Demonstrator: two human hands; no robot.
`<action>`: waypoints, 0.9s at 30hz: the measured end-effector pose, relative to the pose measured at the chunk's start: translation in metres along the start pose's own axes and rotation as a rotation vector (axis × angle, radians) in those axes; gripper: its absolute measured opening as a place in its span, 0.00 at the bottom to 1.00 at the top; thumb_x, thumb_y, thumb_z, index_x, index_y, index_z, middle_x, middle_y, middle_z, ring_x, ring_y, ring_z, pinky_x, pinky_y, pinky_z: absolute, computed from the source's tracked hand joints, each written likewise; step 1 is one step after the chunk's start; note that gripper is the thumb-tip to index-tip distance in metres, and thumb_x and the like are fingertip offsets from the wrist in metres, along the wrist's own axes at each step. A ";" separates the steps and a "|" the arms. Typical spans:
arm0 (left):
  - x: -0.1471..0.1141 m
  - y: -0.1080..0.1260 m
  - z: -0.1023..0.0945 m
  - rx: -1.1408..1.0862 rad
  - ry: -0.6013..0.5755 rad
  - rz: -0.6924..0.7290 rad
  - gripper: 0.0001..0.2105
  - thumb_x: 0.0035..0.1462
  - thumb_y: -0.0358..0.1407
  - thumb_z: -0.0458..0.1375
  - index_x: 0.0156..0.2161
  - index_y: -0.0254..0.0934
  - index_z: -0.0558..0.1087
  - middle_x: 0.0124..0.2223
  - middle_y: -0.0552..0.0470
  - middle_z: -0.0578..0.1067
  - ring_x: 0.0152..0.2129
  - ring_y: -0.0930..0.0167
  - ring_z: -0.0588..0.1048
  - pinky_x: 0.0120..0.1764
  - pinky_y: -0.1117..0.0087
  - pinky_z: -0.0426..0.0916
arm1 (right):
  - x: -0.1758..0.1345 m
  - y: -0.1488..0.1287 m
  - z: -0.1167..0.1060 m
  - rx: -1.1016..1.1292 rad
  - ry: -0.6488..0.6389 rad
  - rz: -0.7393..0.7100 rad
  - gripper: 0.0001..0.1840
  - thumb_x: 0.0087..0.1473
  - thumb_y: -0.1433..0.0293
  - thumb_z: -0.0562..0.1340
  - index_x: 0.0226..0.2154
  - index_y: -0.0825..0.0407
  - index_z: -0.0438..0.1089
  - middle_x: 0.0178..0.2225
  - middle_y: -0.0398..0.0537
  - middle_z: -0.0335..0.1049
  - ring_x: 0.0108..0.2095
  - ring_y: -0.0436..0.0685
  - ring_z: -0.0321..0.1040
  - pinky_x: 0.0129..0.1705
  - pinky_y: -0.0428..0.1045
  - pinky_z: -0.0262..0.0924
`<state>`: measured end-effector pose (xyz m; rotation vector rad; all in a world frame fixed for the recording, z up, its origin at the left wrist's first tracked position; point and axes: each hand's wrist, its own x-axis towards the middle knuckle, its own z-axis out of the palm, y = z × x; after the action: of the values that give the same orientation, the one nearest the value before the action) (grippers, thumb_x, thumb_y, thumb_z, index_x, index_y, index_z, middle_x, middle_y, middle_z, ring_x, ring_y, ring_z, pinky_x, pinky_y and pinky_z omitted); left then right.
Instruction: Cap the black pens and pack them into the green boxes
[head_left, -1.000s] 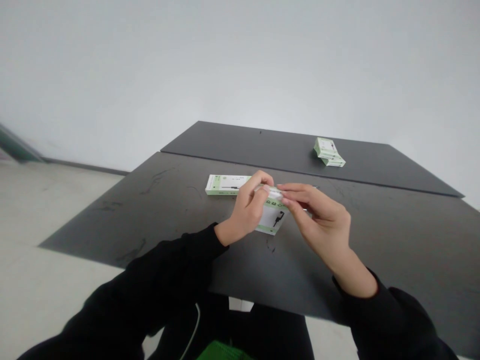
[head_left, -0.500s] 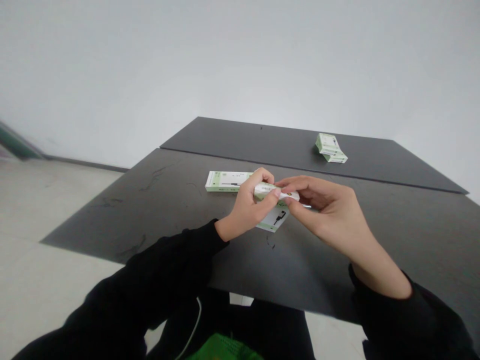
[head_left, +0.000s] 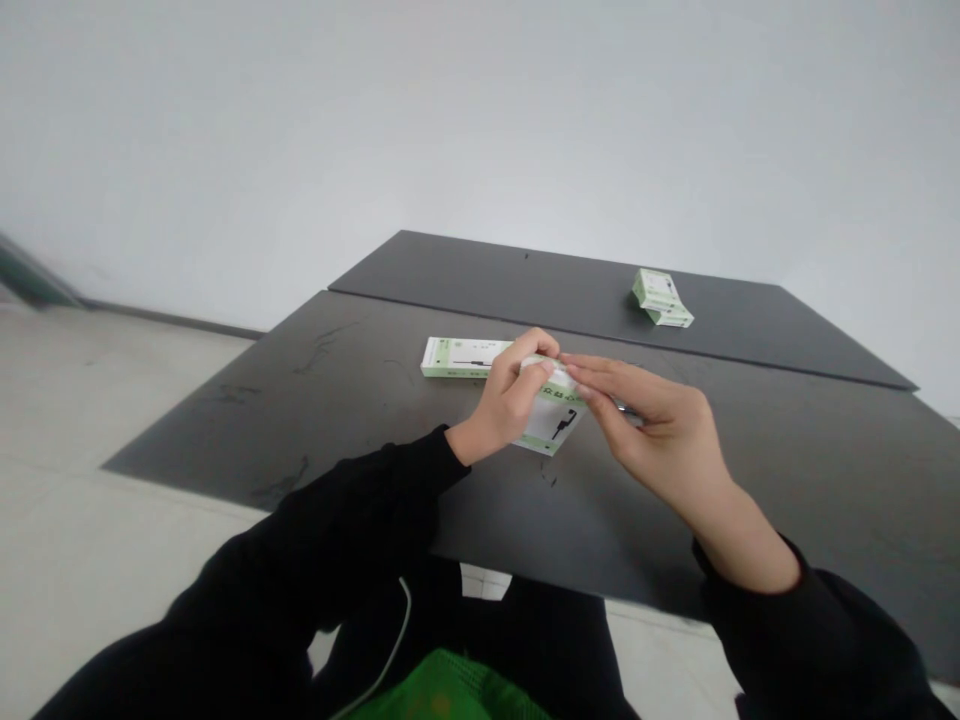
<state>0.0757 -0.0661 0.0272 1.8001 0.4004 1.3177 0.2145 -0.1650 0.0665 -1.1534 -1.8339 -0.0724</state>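
Observation:
Between my hands is a white and green carton with a black picture on its front and dark lettering near its top edge. My left hand grips its left side, with the thumb at the top. My right hand is pressed to the top right corner, fingers together and thumb in front. Fingers hide much of the carton's top end. Just behind my left hand lies a similar flat carton, partly covered by that hand. A small silvery object shows past my right fingers, mostly hidden.
Farther back on the right, several matching cartons lie in a loose stack. The dark table has a seam across it and scuff marks. Its front edge is close to my lap, and a pale wall stands behind.
The white top panel of the carton has tipped down and shows less, while more lettering on the front is visible. My right fingers have straightened and come together. The view shifted slightly.

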 end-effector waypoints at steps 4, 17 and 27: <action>0.000 -0.002 0.000 -0.019 -0.001 0.068 0.08 0.59 0.41 0.49 0.33 0.39 0.63 0.31 0.53 0.65 0.30 0.69 0.65 0.36 0.64 0.62 | 0.000 -0.007 -0.006 0.005 -0.077 -0.008 0.14 0.59 0.77 0.61 0.44 0.52 0.79 0.48 0.55 0.79 0.50 0.61 0.77 0.55 0.57 0.71; 0.011 0.010 -0.005 0.021 -0.104 0.052 0.12 0.61 0.46 0.58 0.34 0.38 0.68 0.32 0.54 0.70 0.29 0.72 0.68 0.33 0.70 0.62 | -0.023 0.016 0.016 0.342 -0.035 0.370 0.26 0.60 0.68 0.63 0.57 0.44 0.53 0.46 0.52 0.72 0.42 0.57 0.75 0.45 0.55 0.73; 0.024 0.018 -0.023 0.242 -0.228 0.017 0.09 0.57 0.41 0.62 0.33 0.36 0.72 0.31 0.54 0.74 0.27 0.73 0.69 0.32 0.71 0.62 | -0.007 0.043 0.009 0.286 -0.248 0.268 0.27 0.62 0.67 0.60 0.62 0.47 0.59 0.60 0.55 0.66 0.51 0.60 0.72 0.54 0.57 0.68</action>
<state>0.0601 -0.0506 0.0583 2.1332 0.4337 1.0954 0.2407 -0.1414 0.0394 -1.2306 -1.8106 0.4913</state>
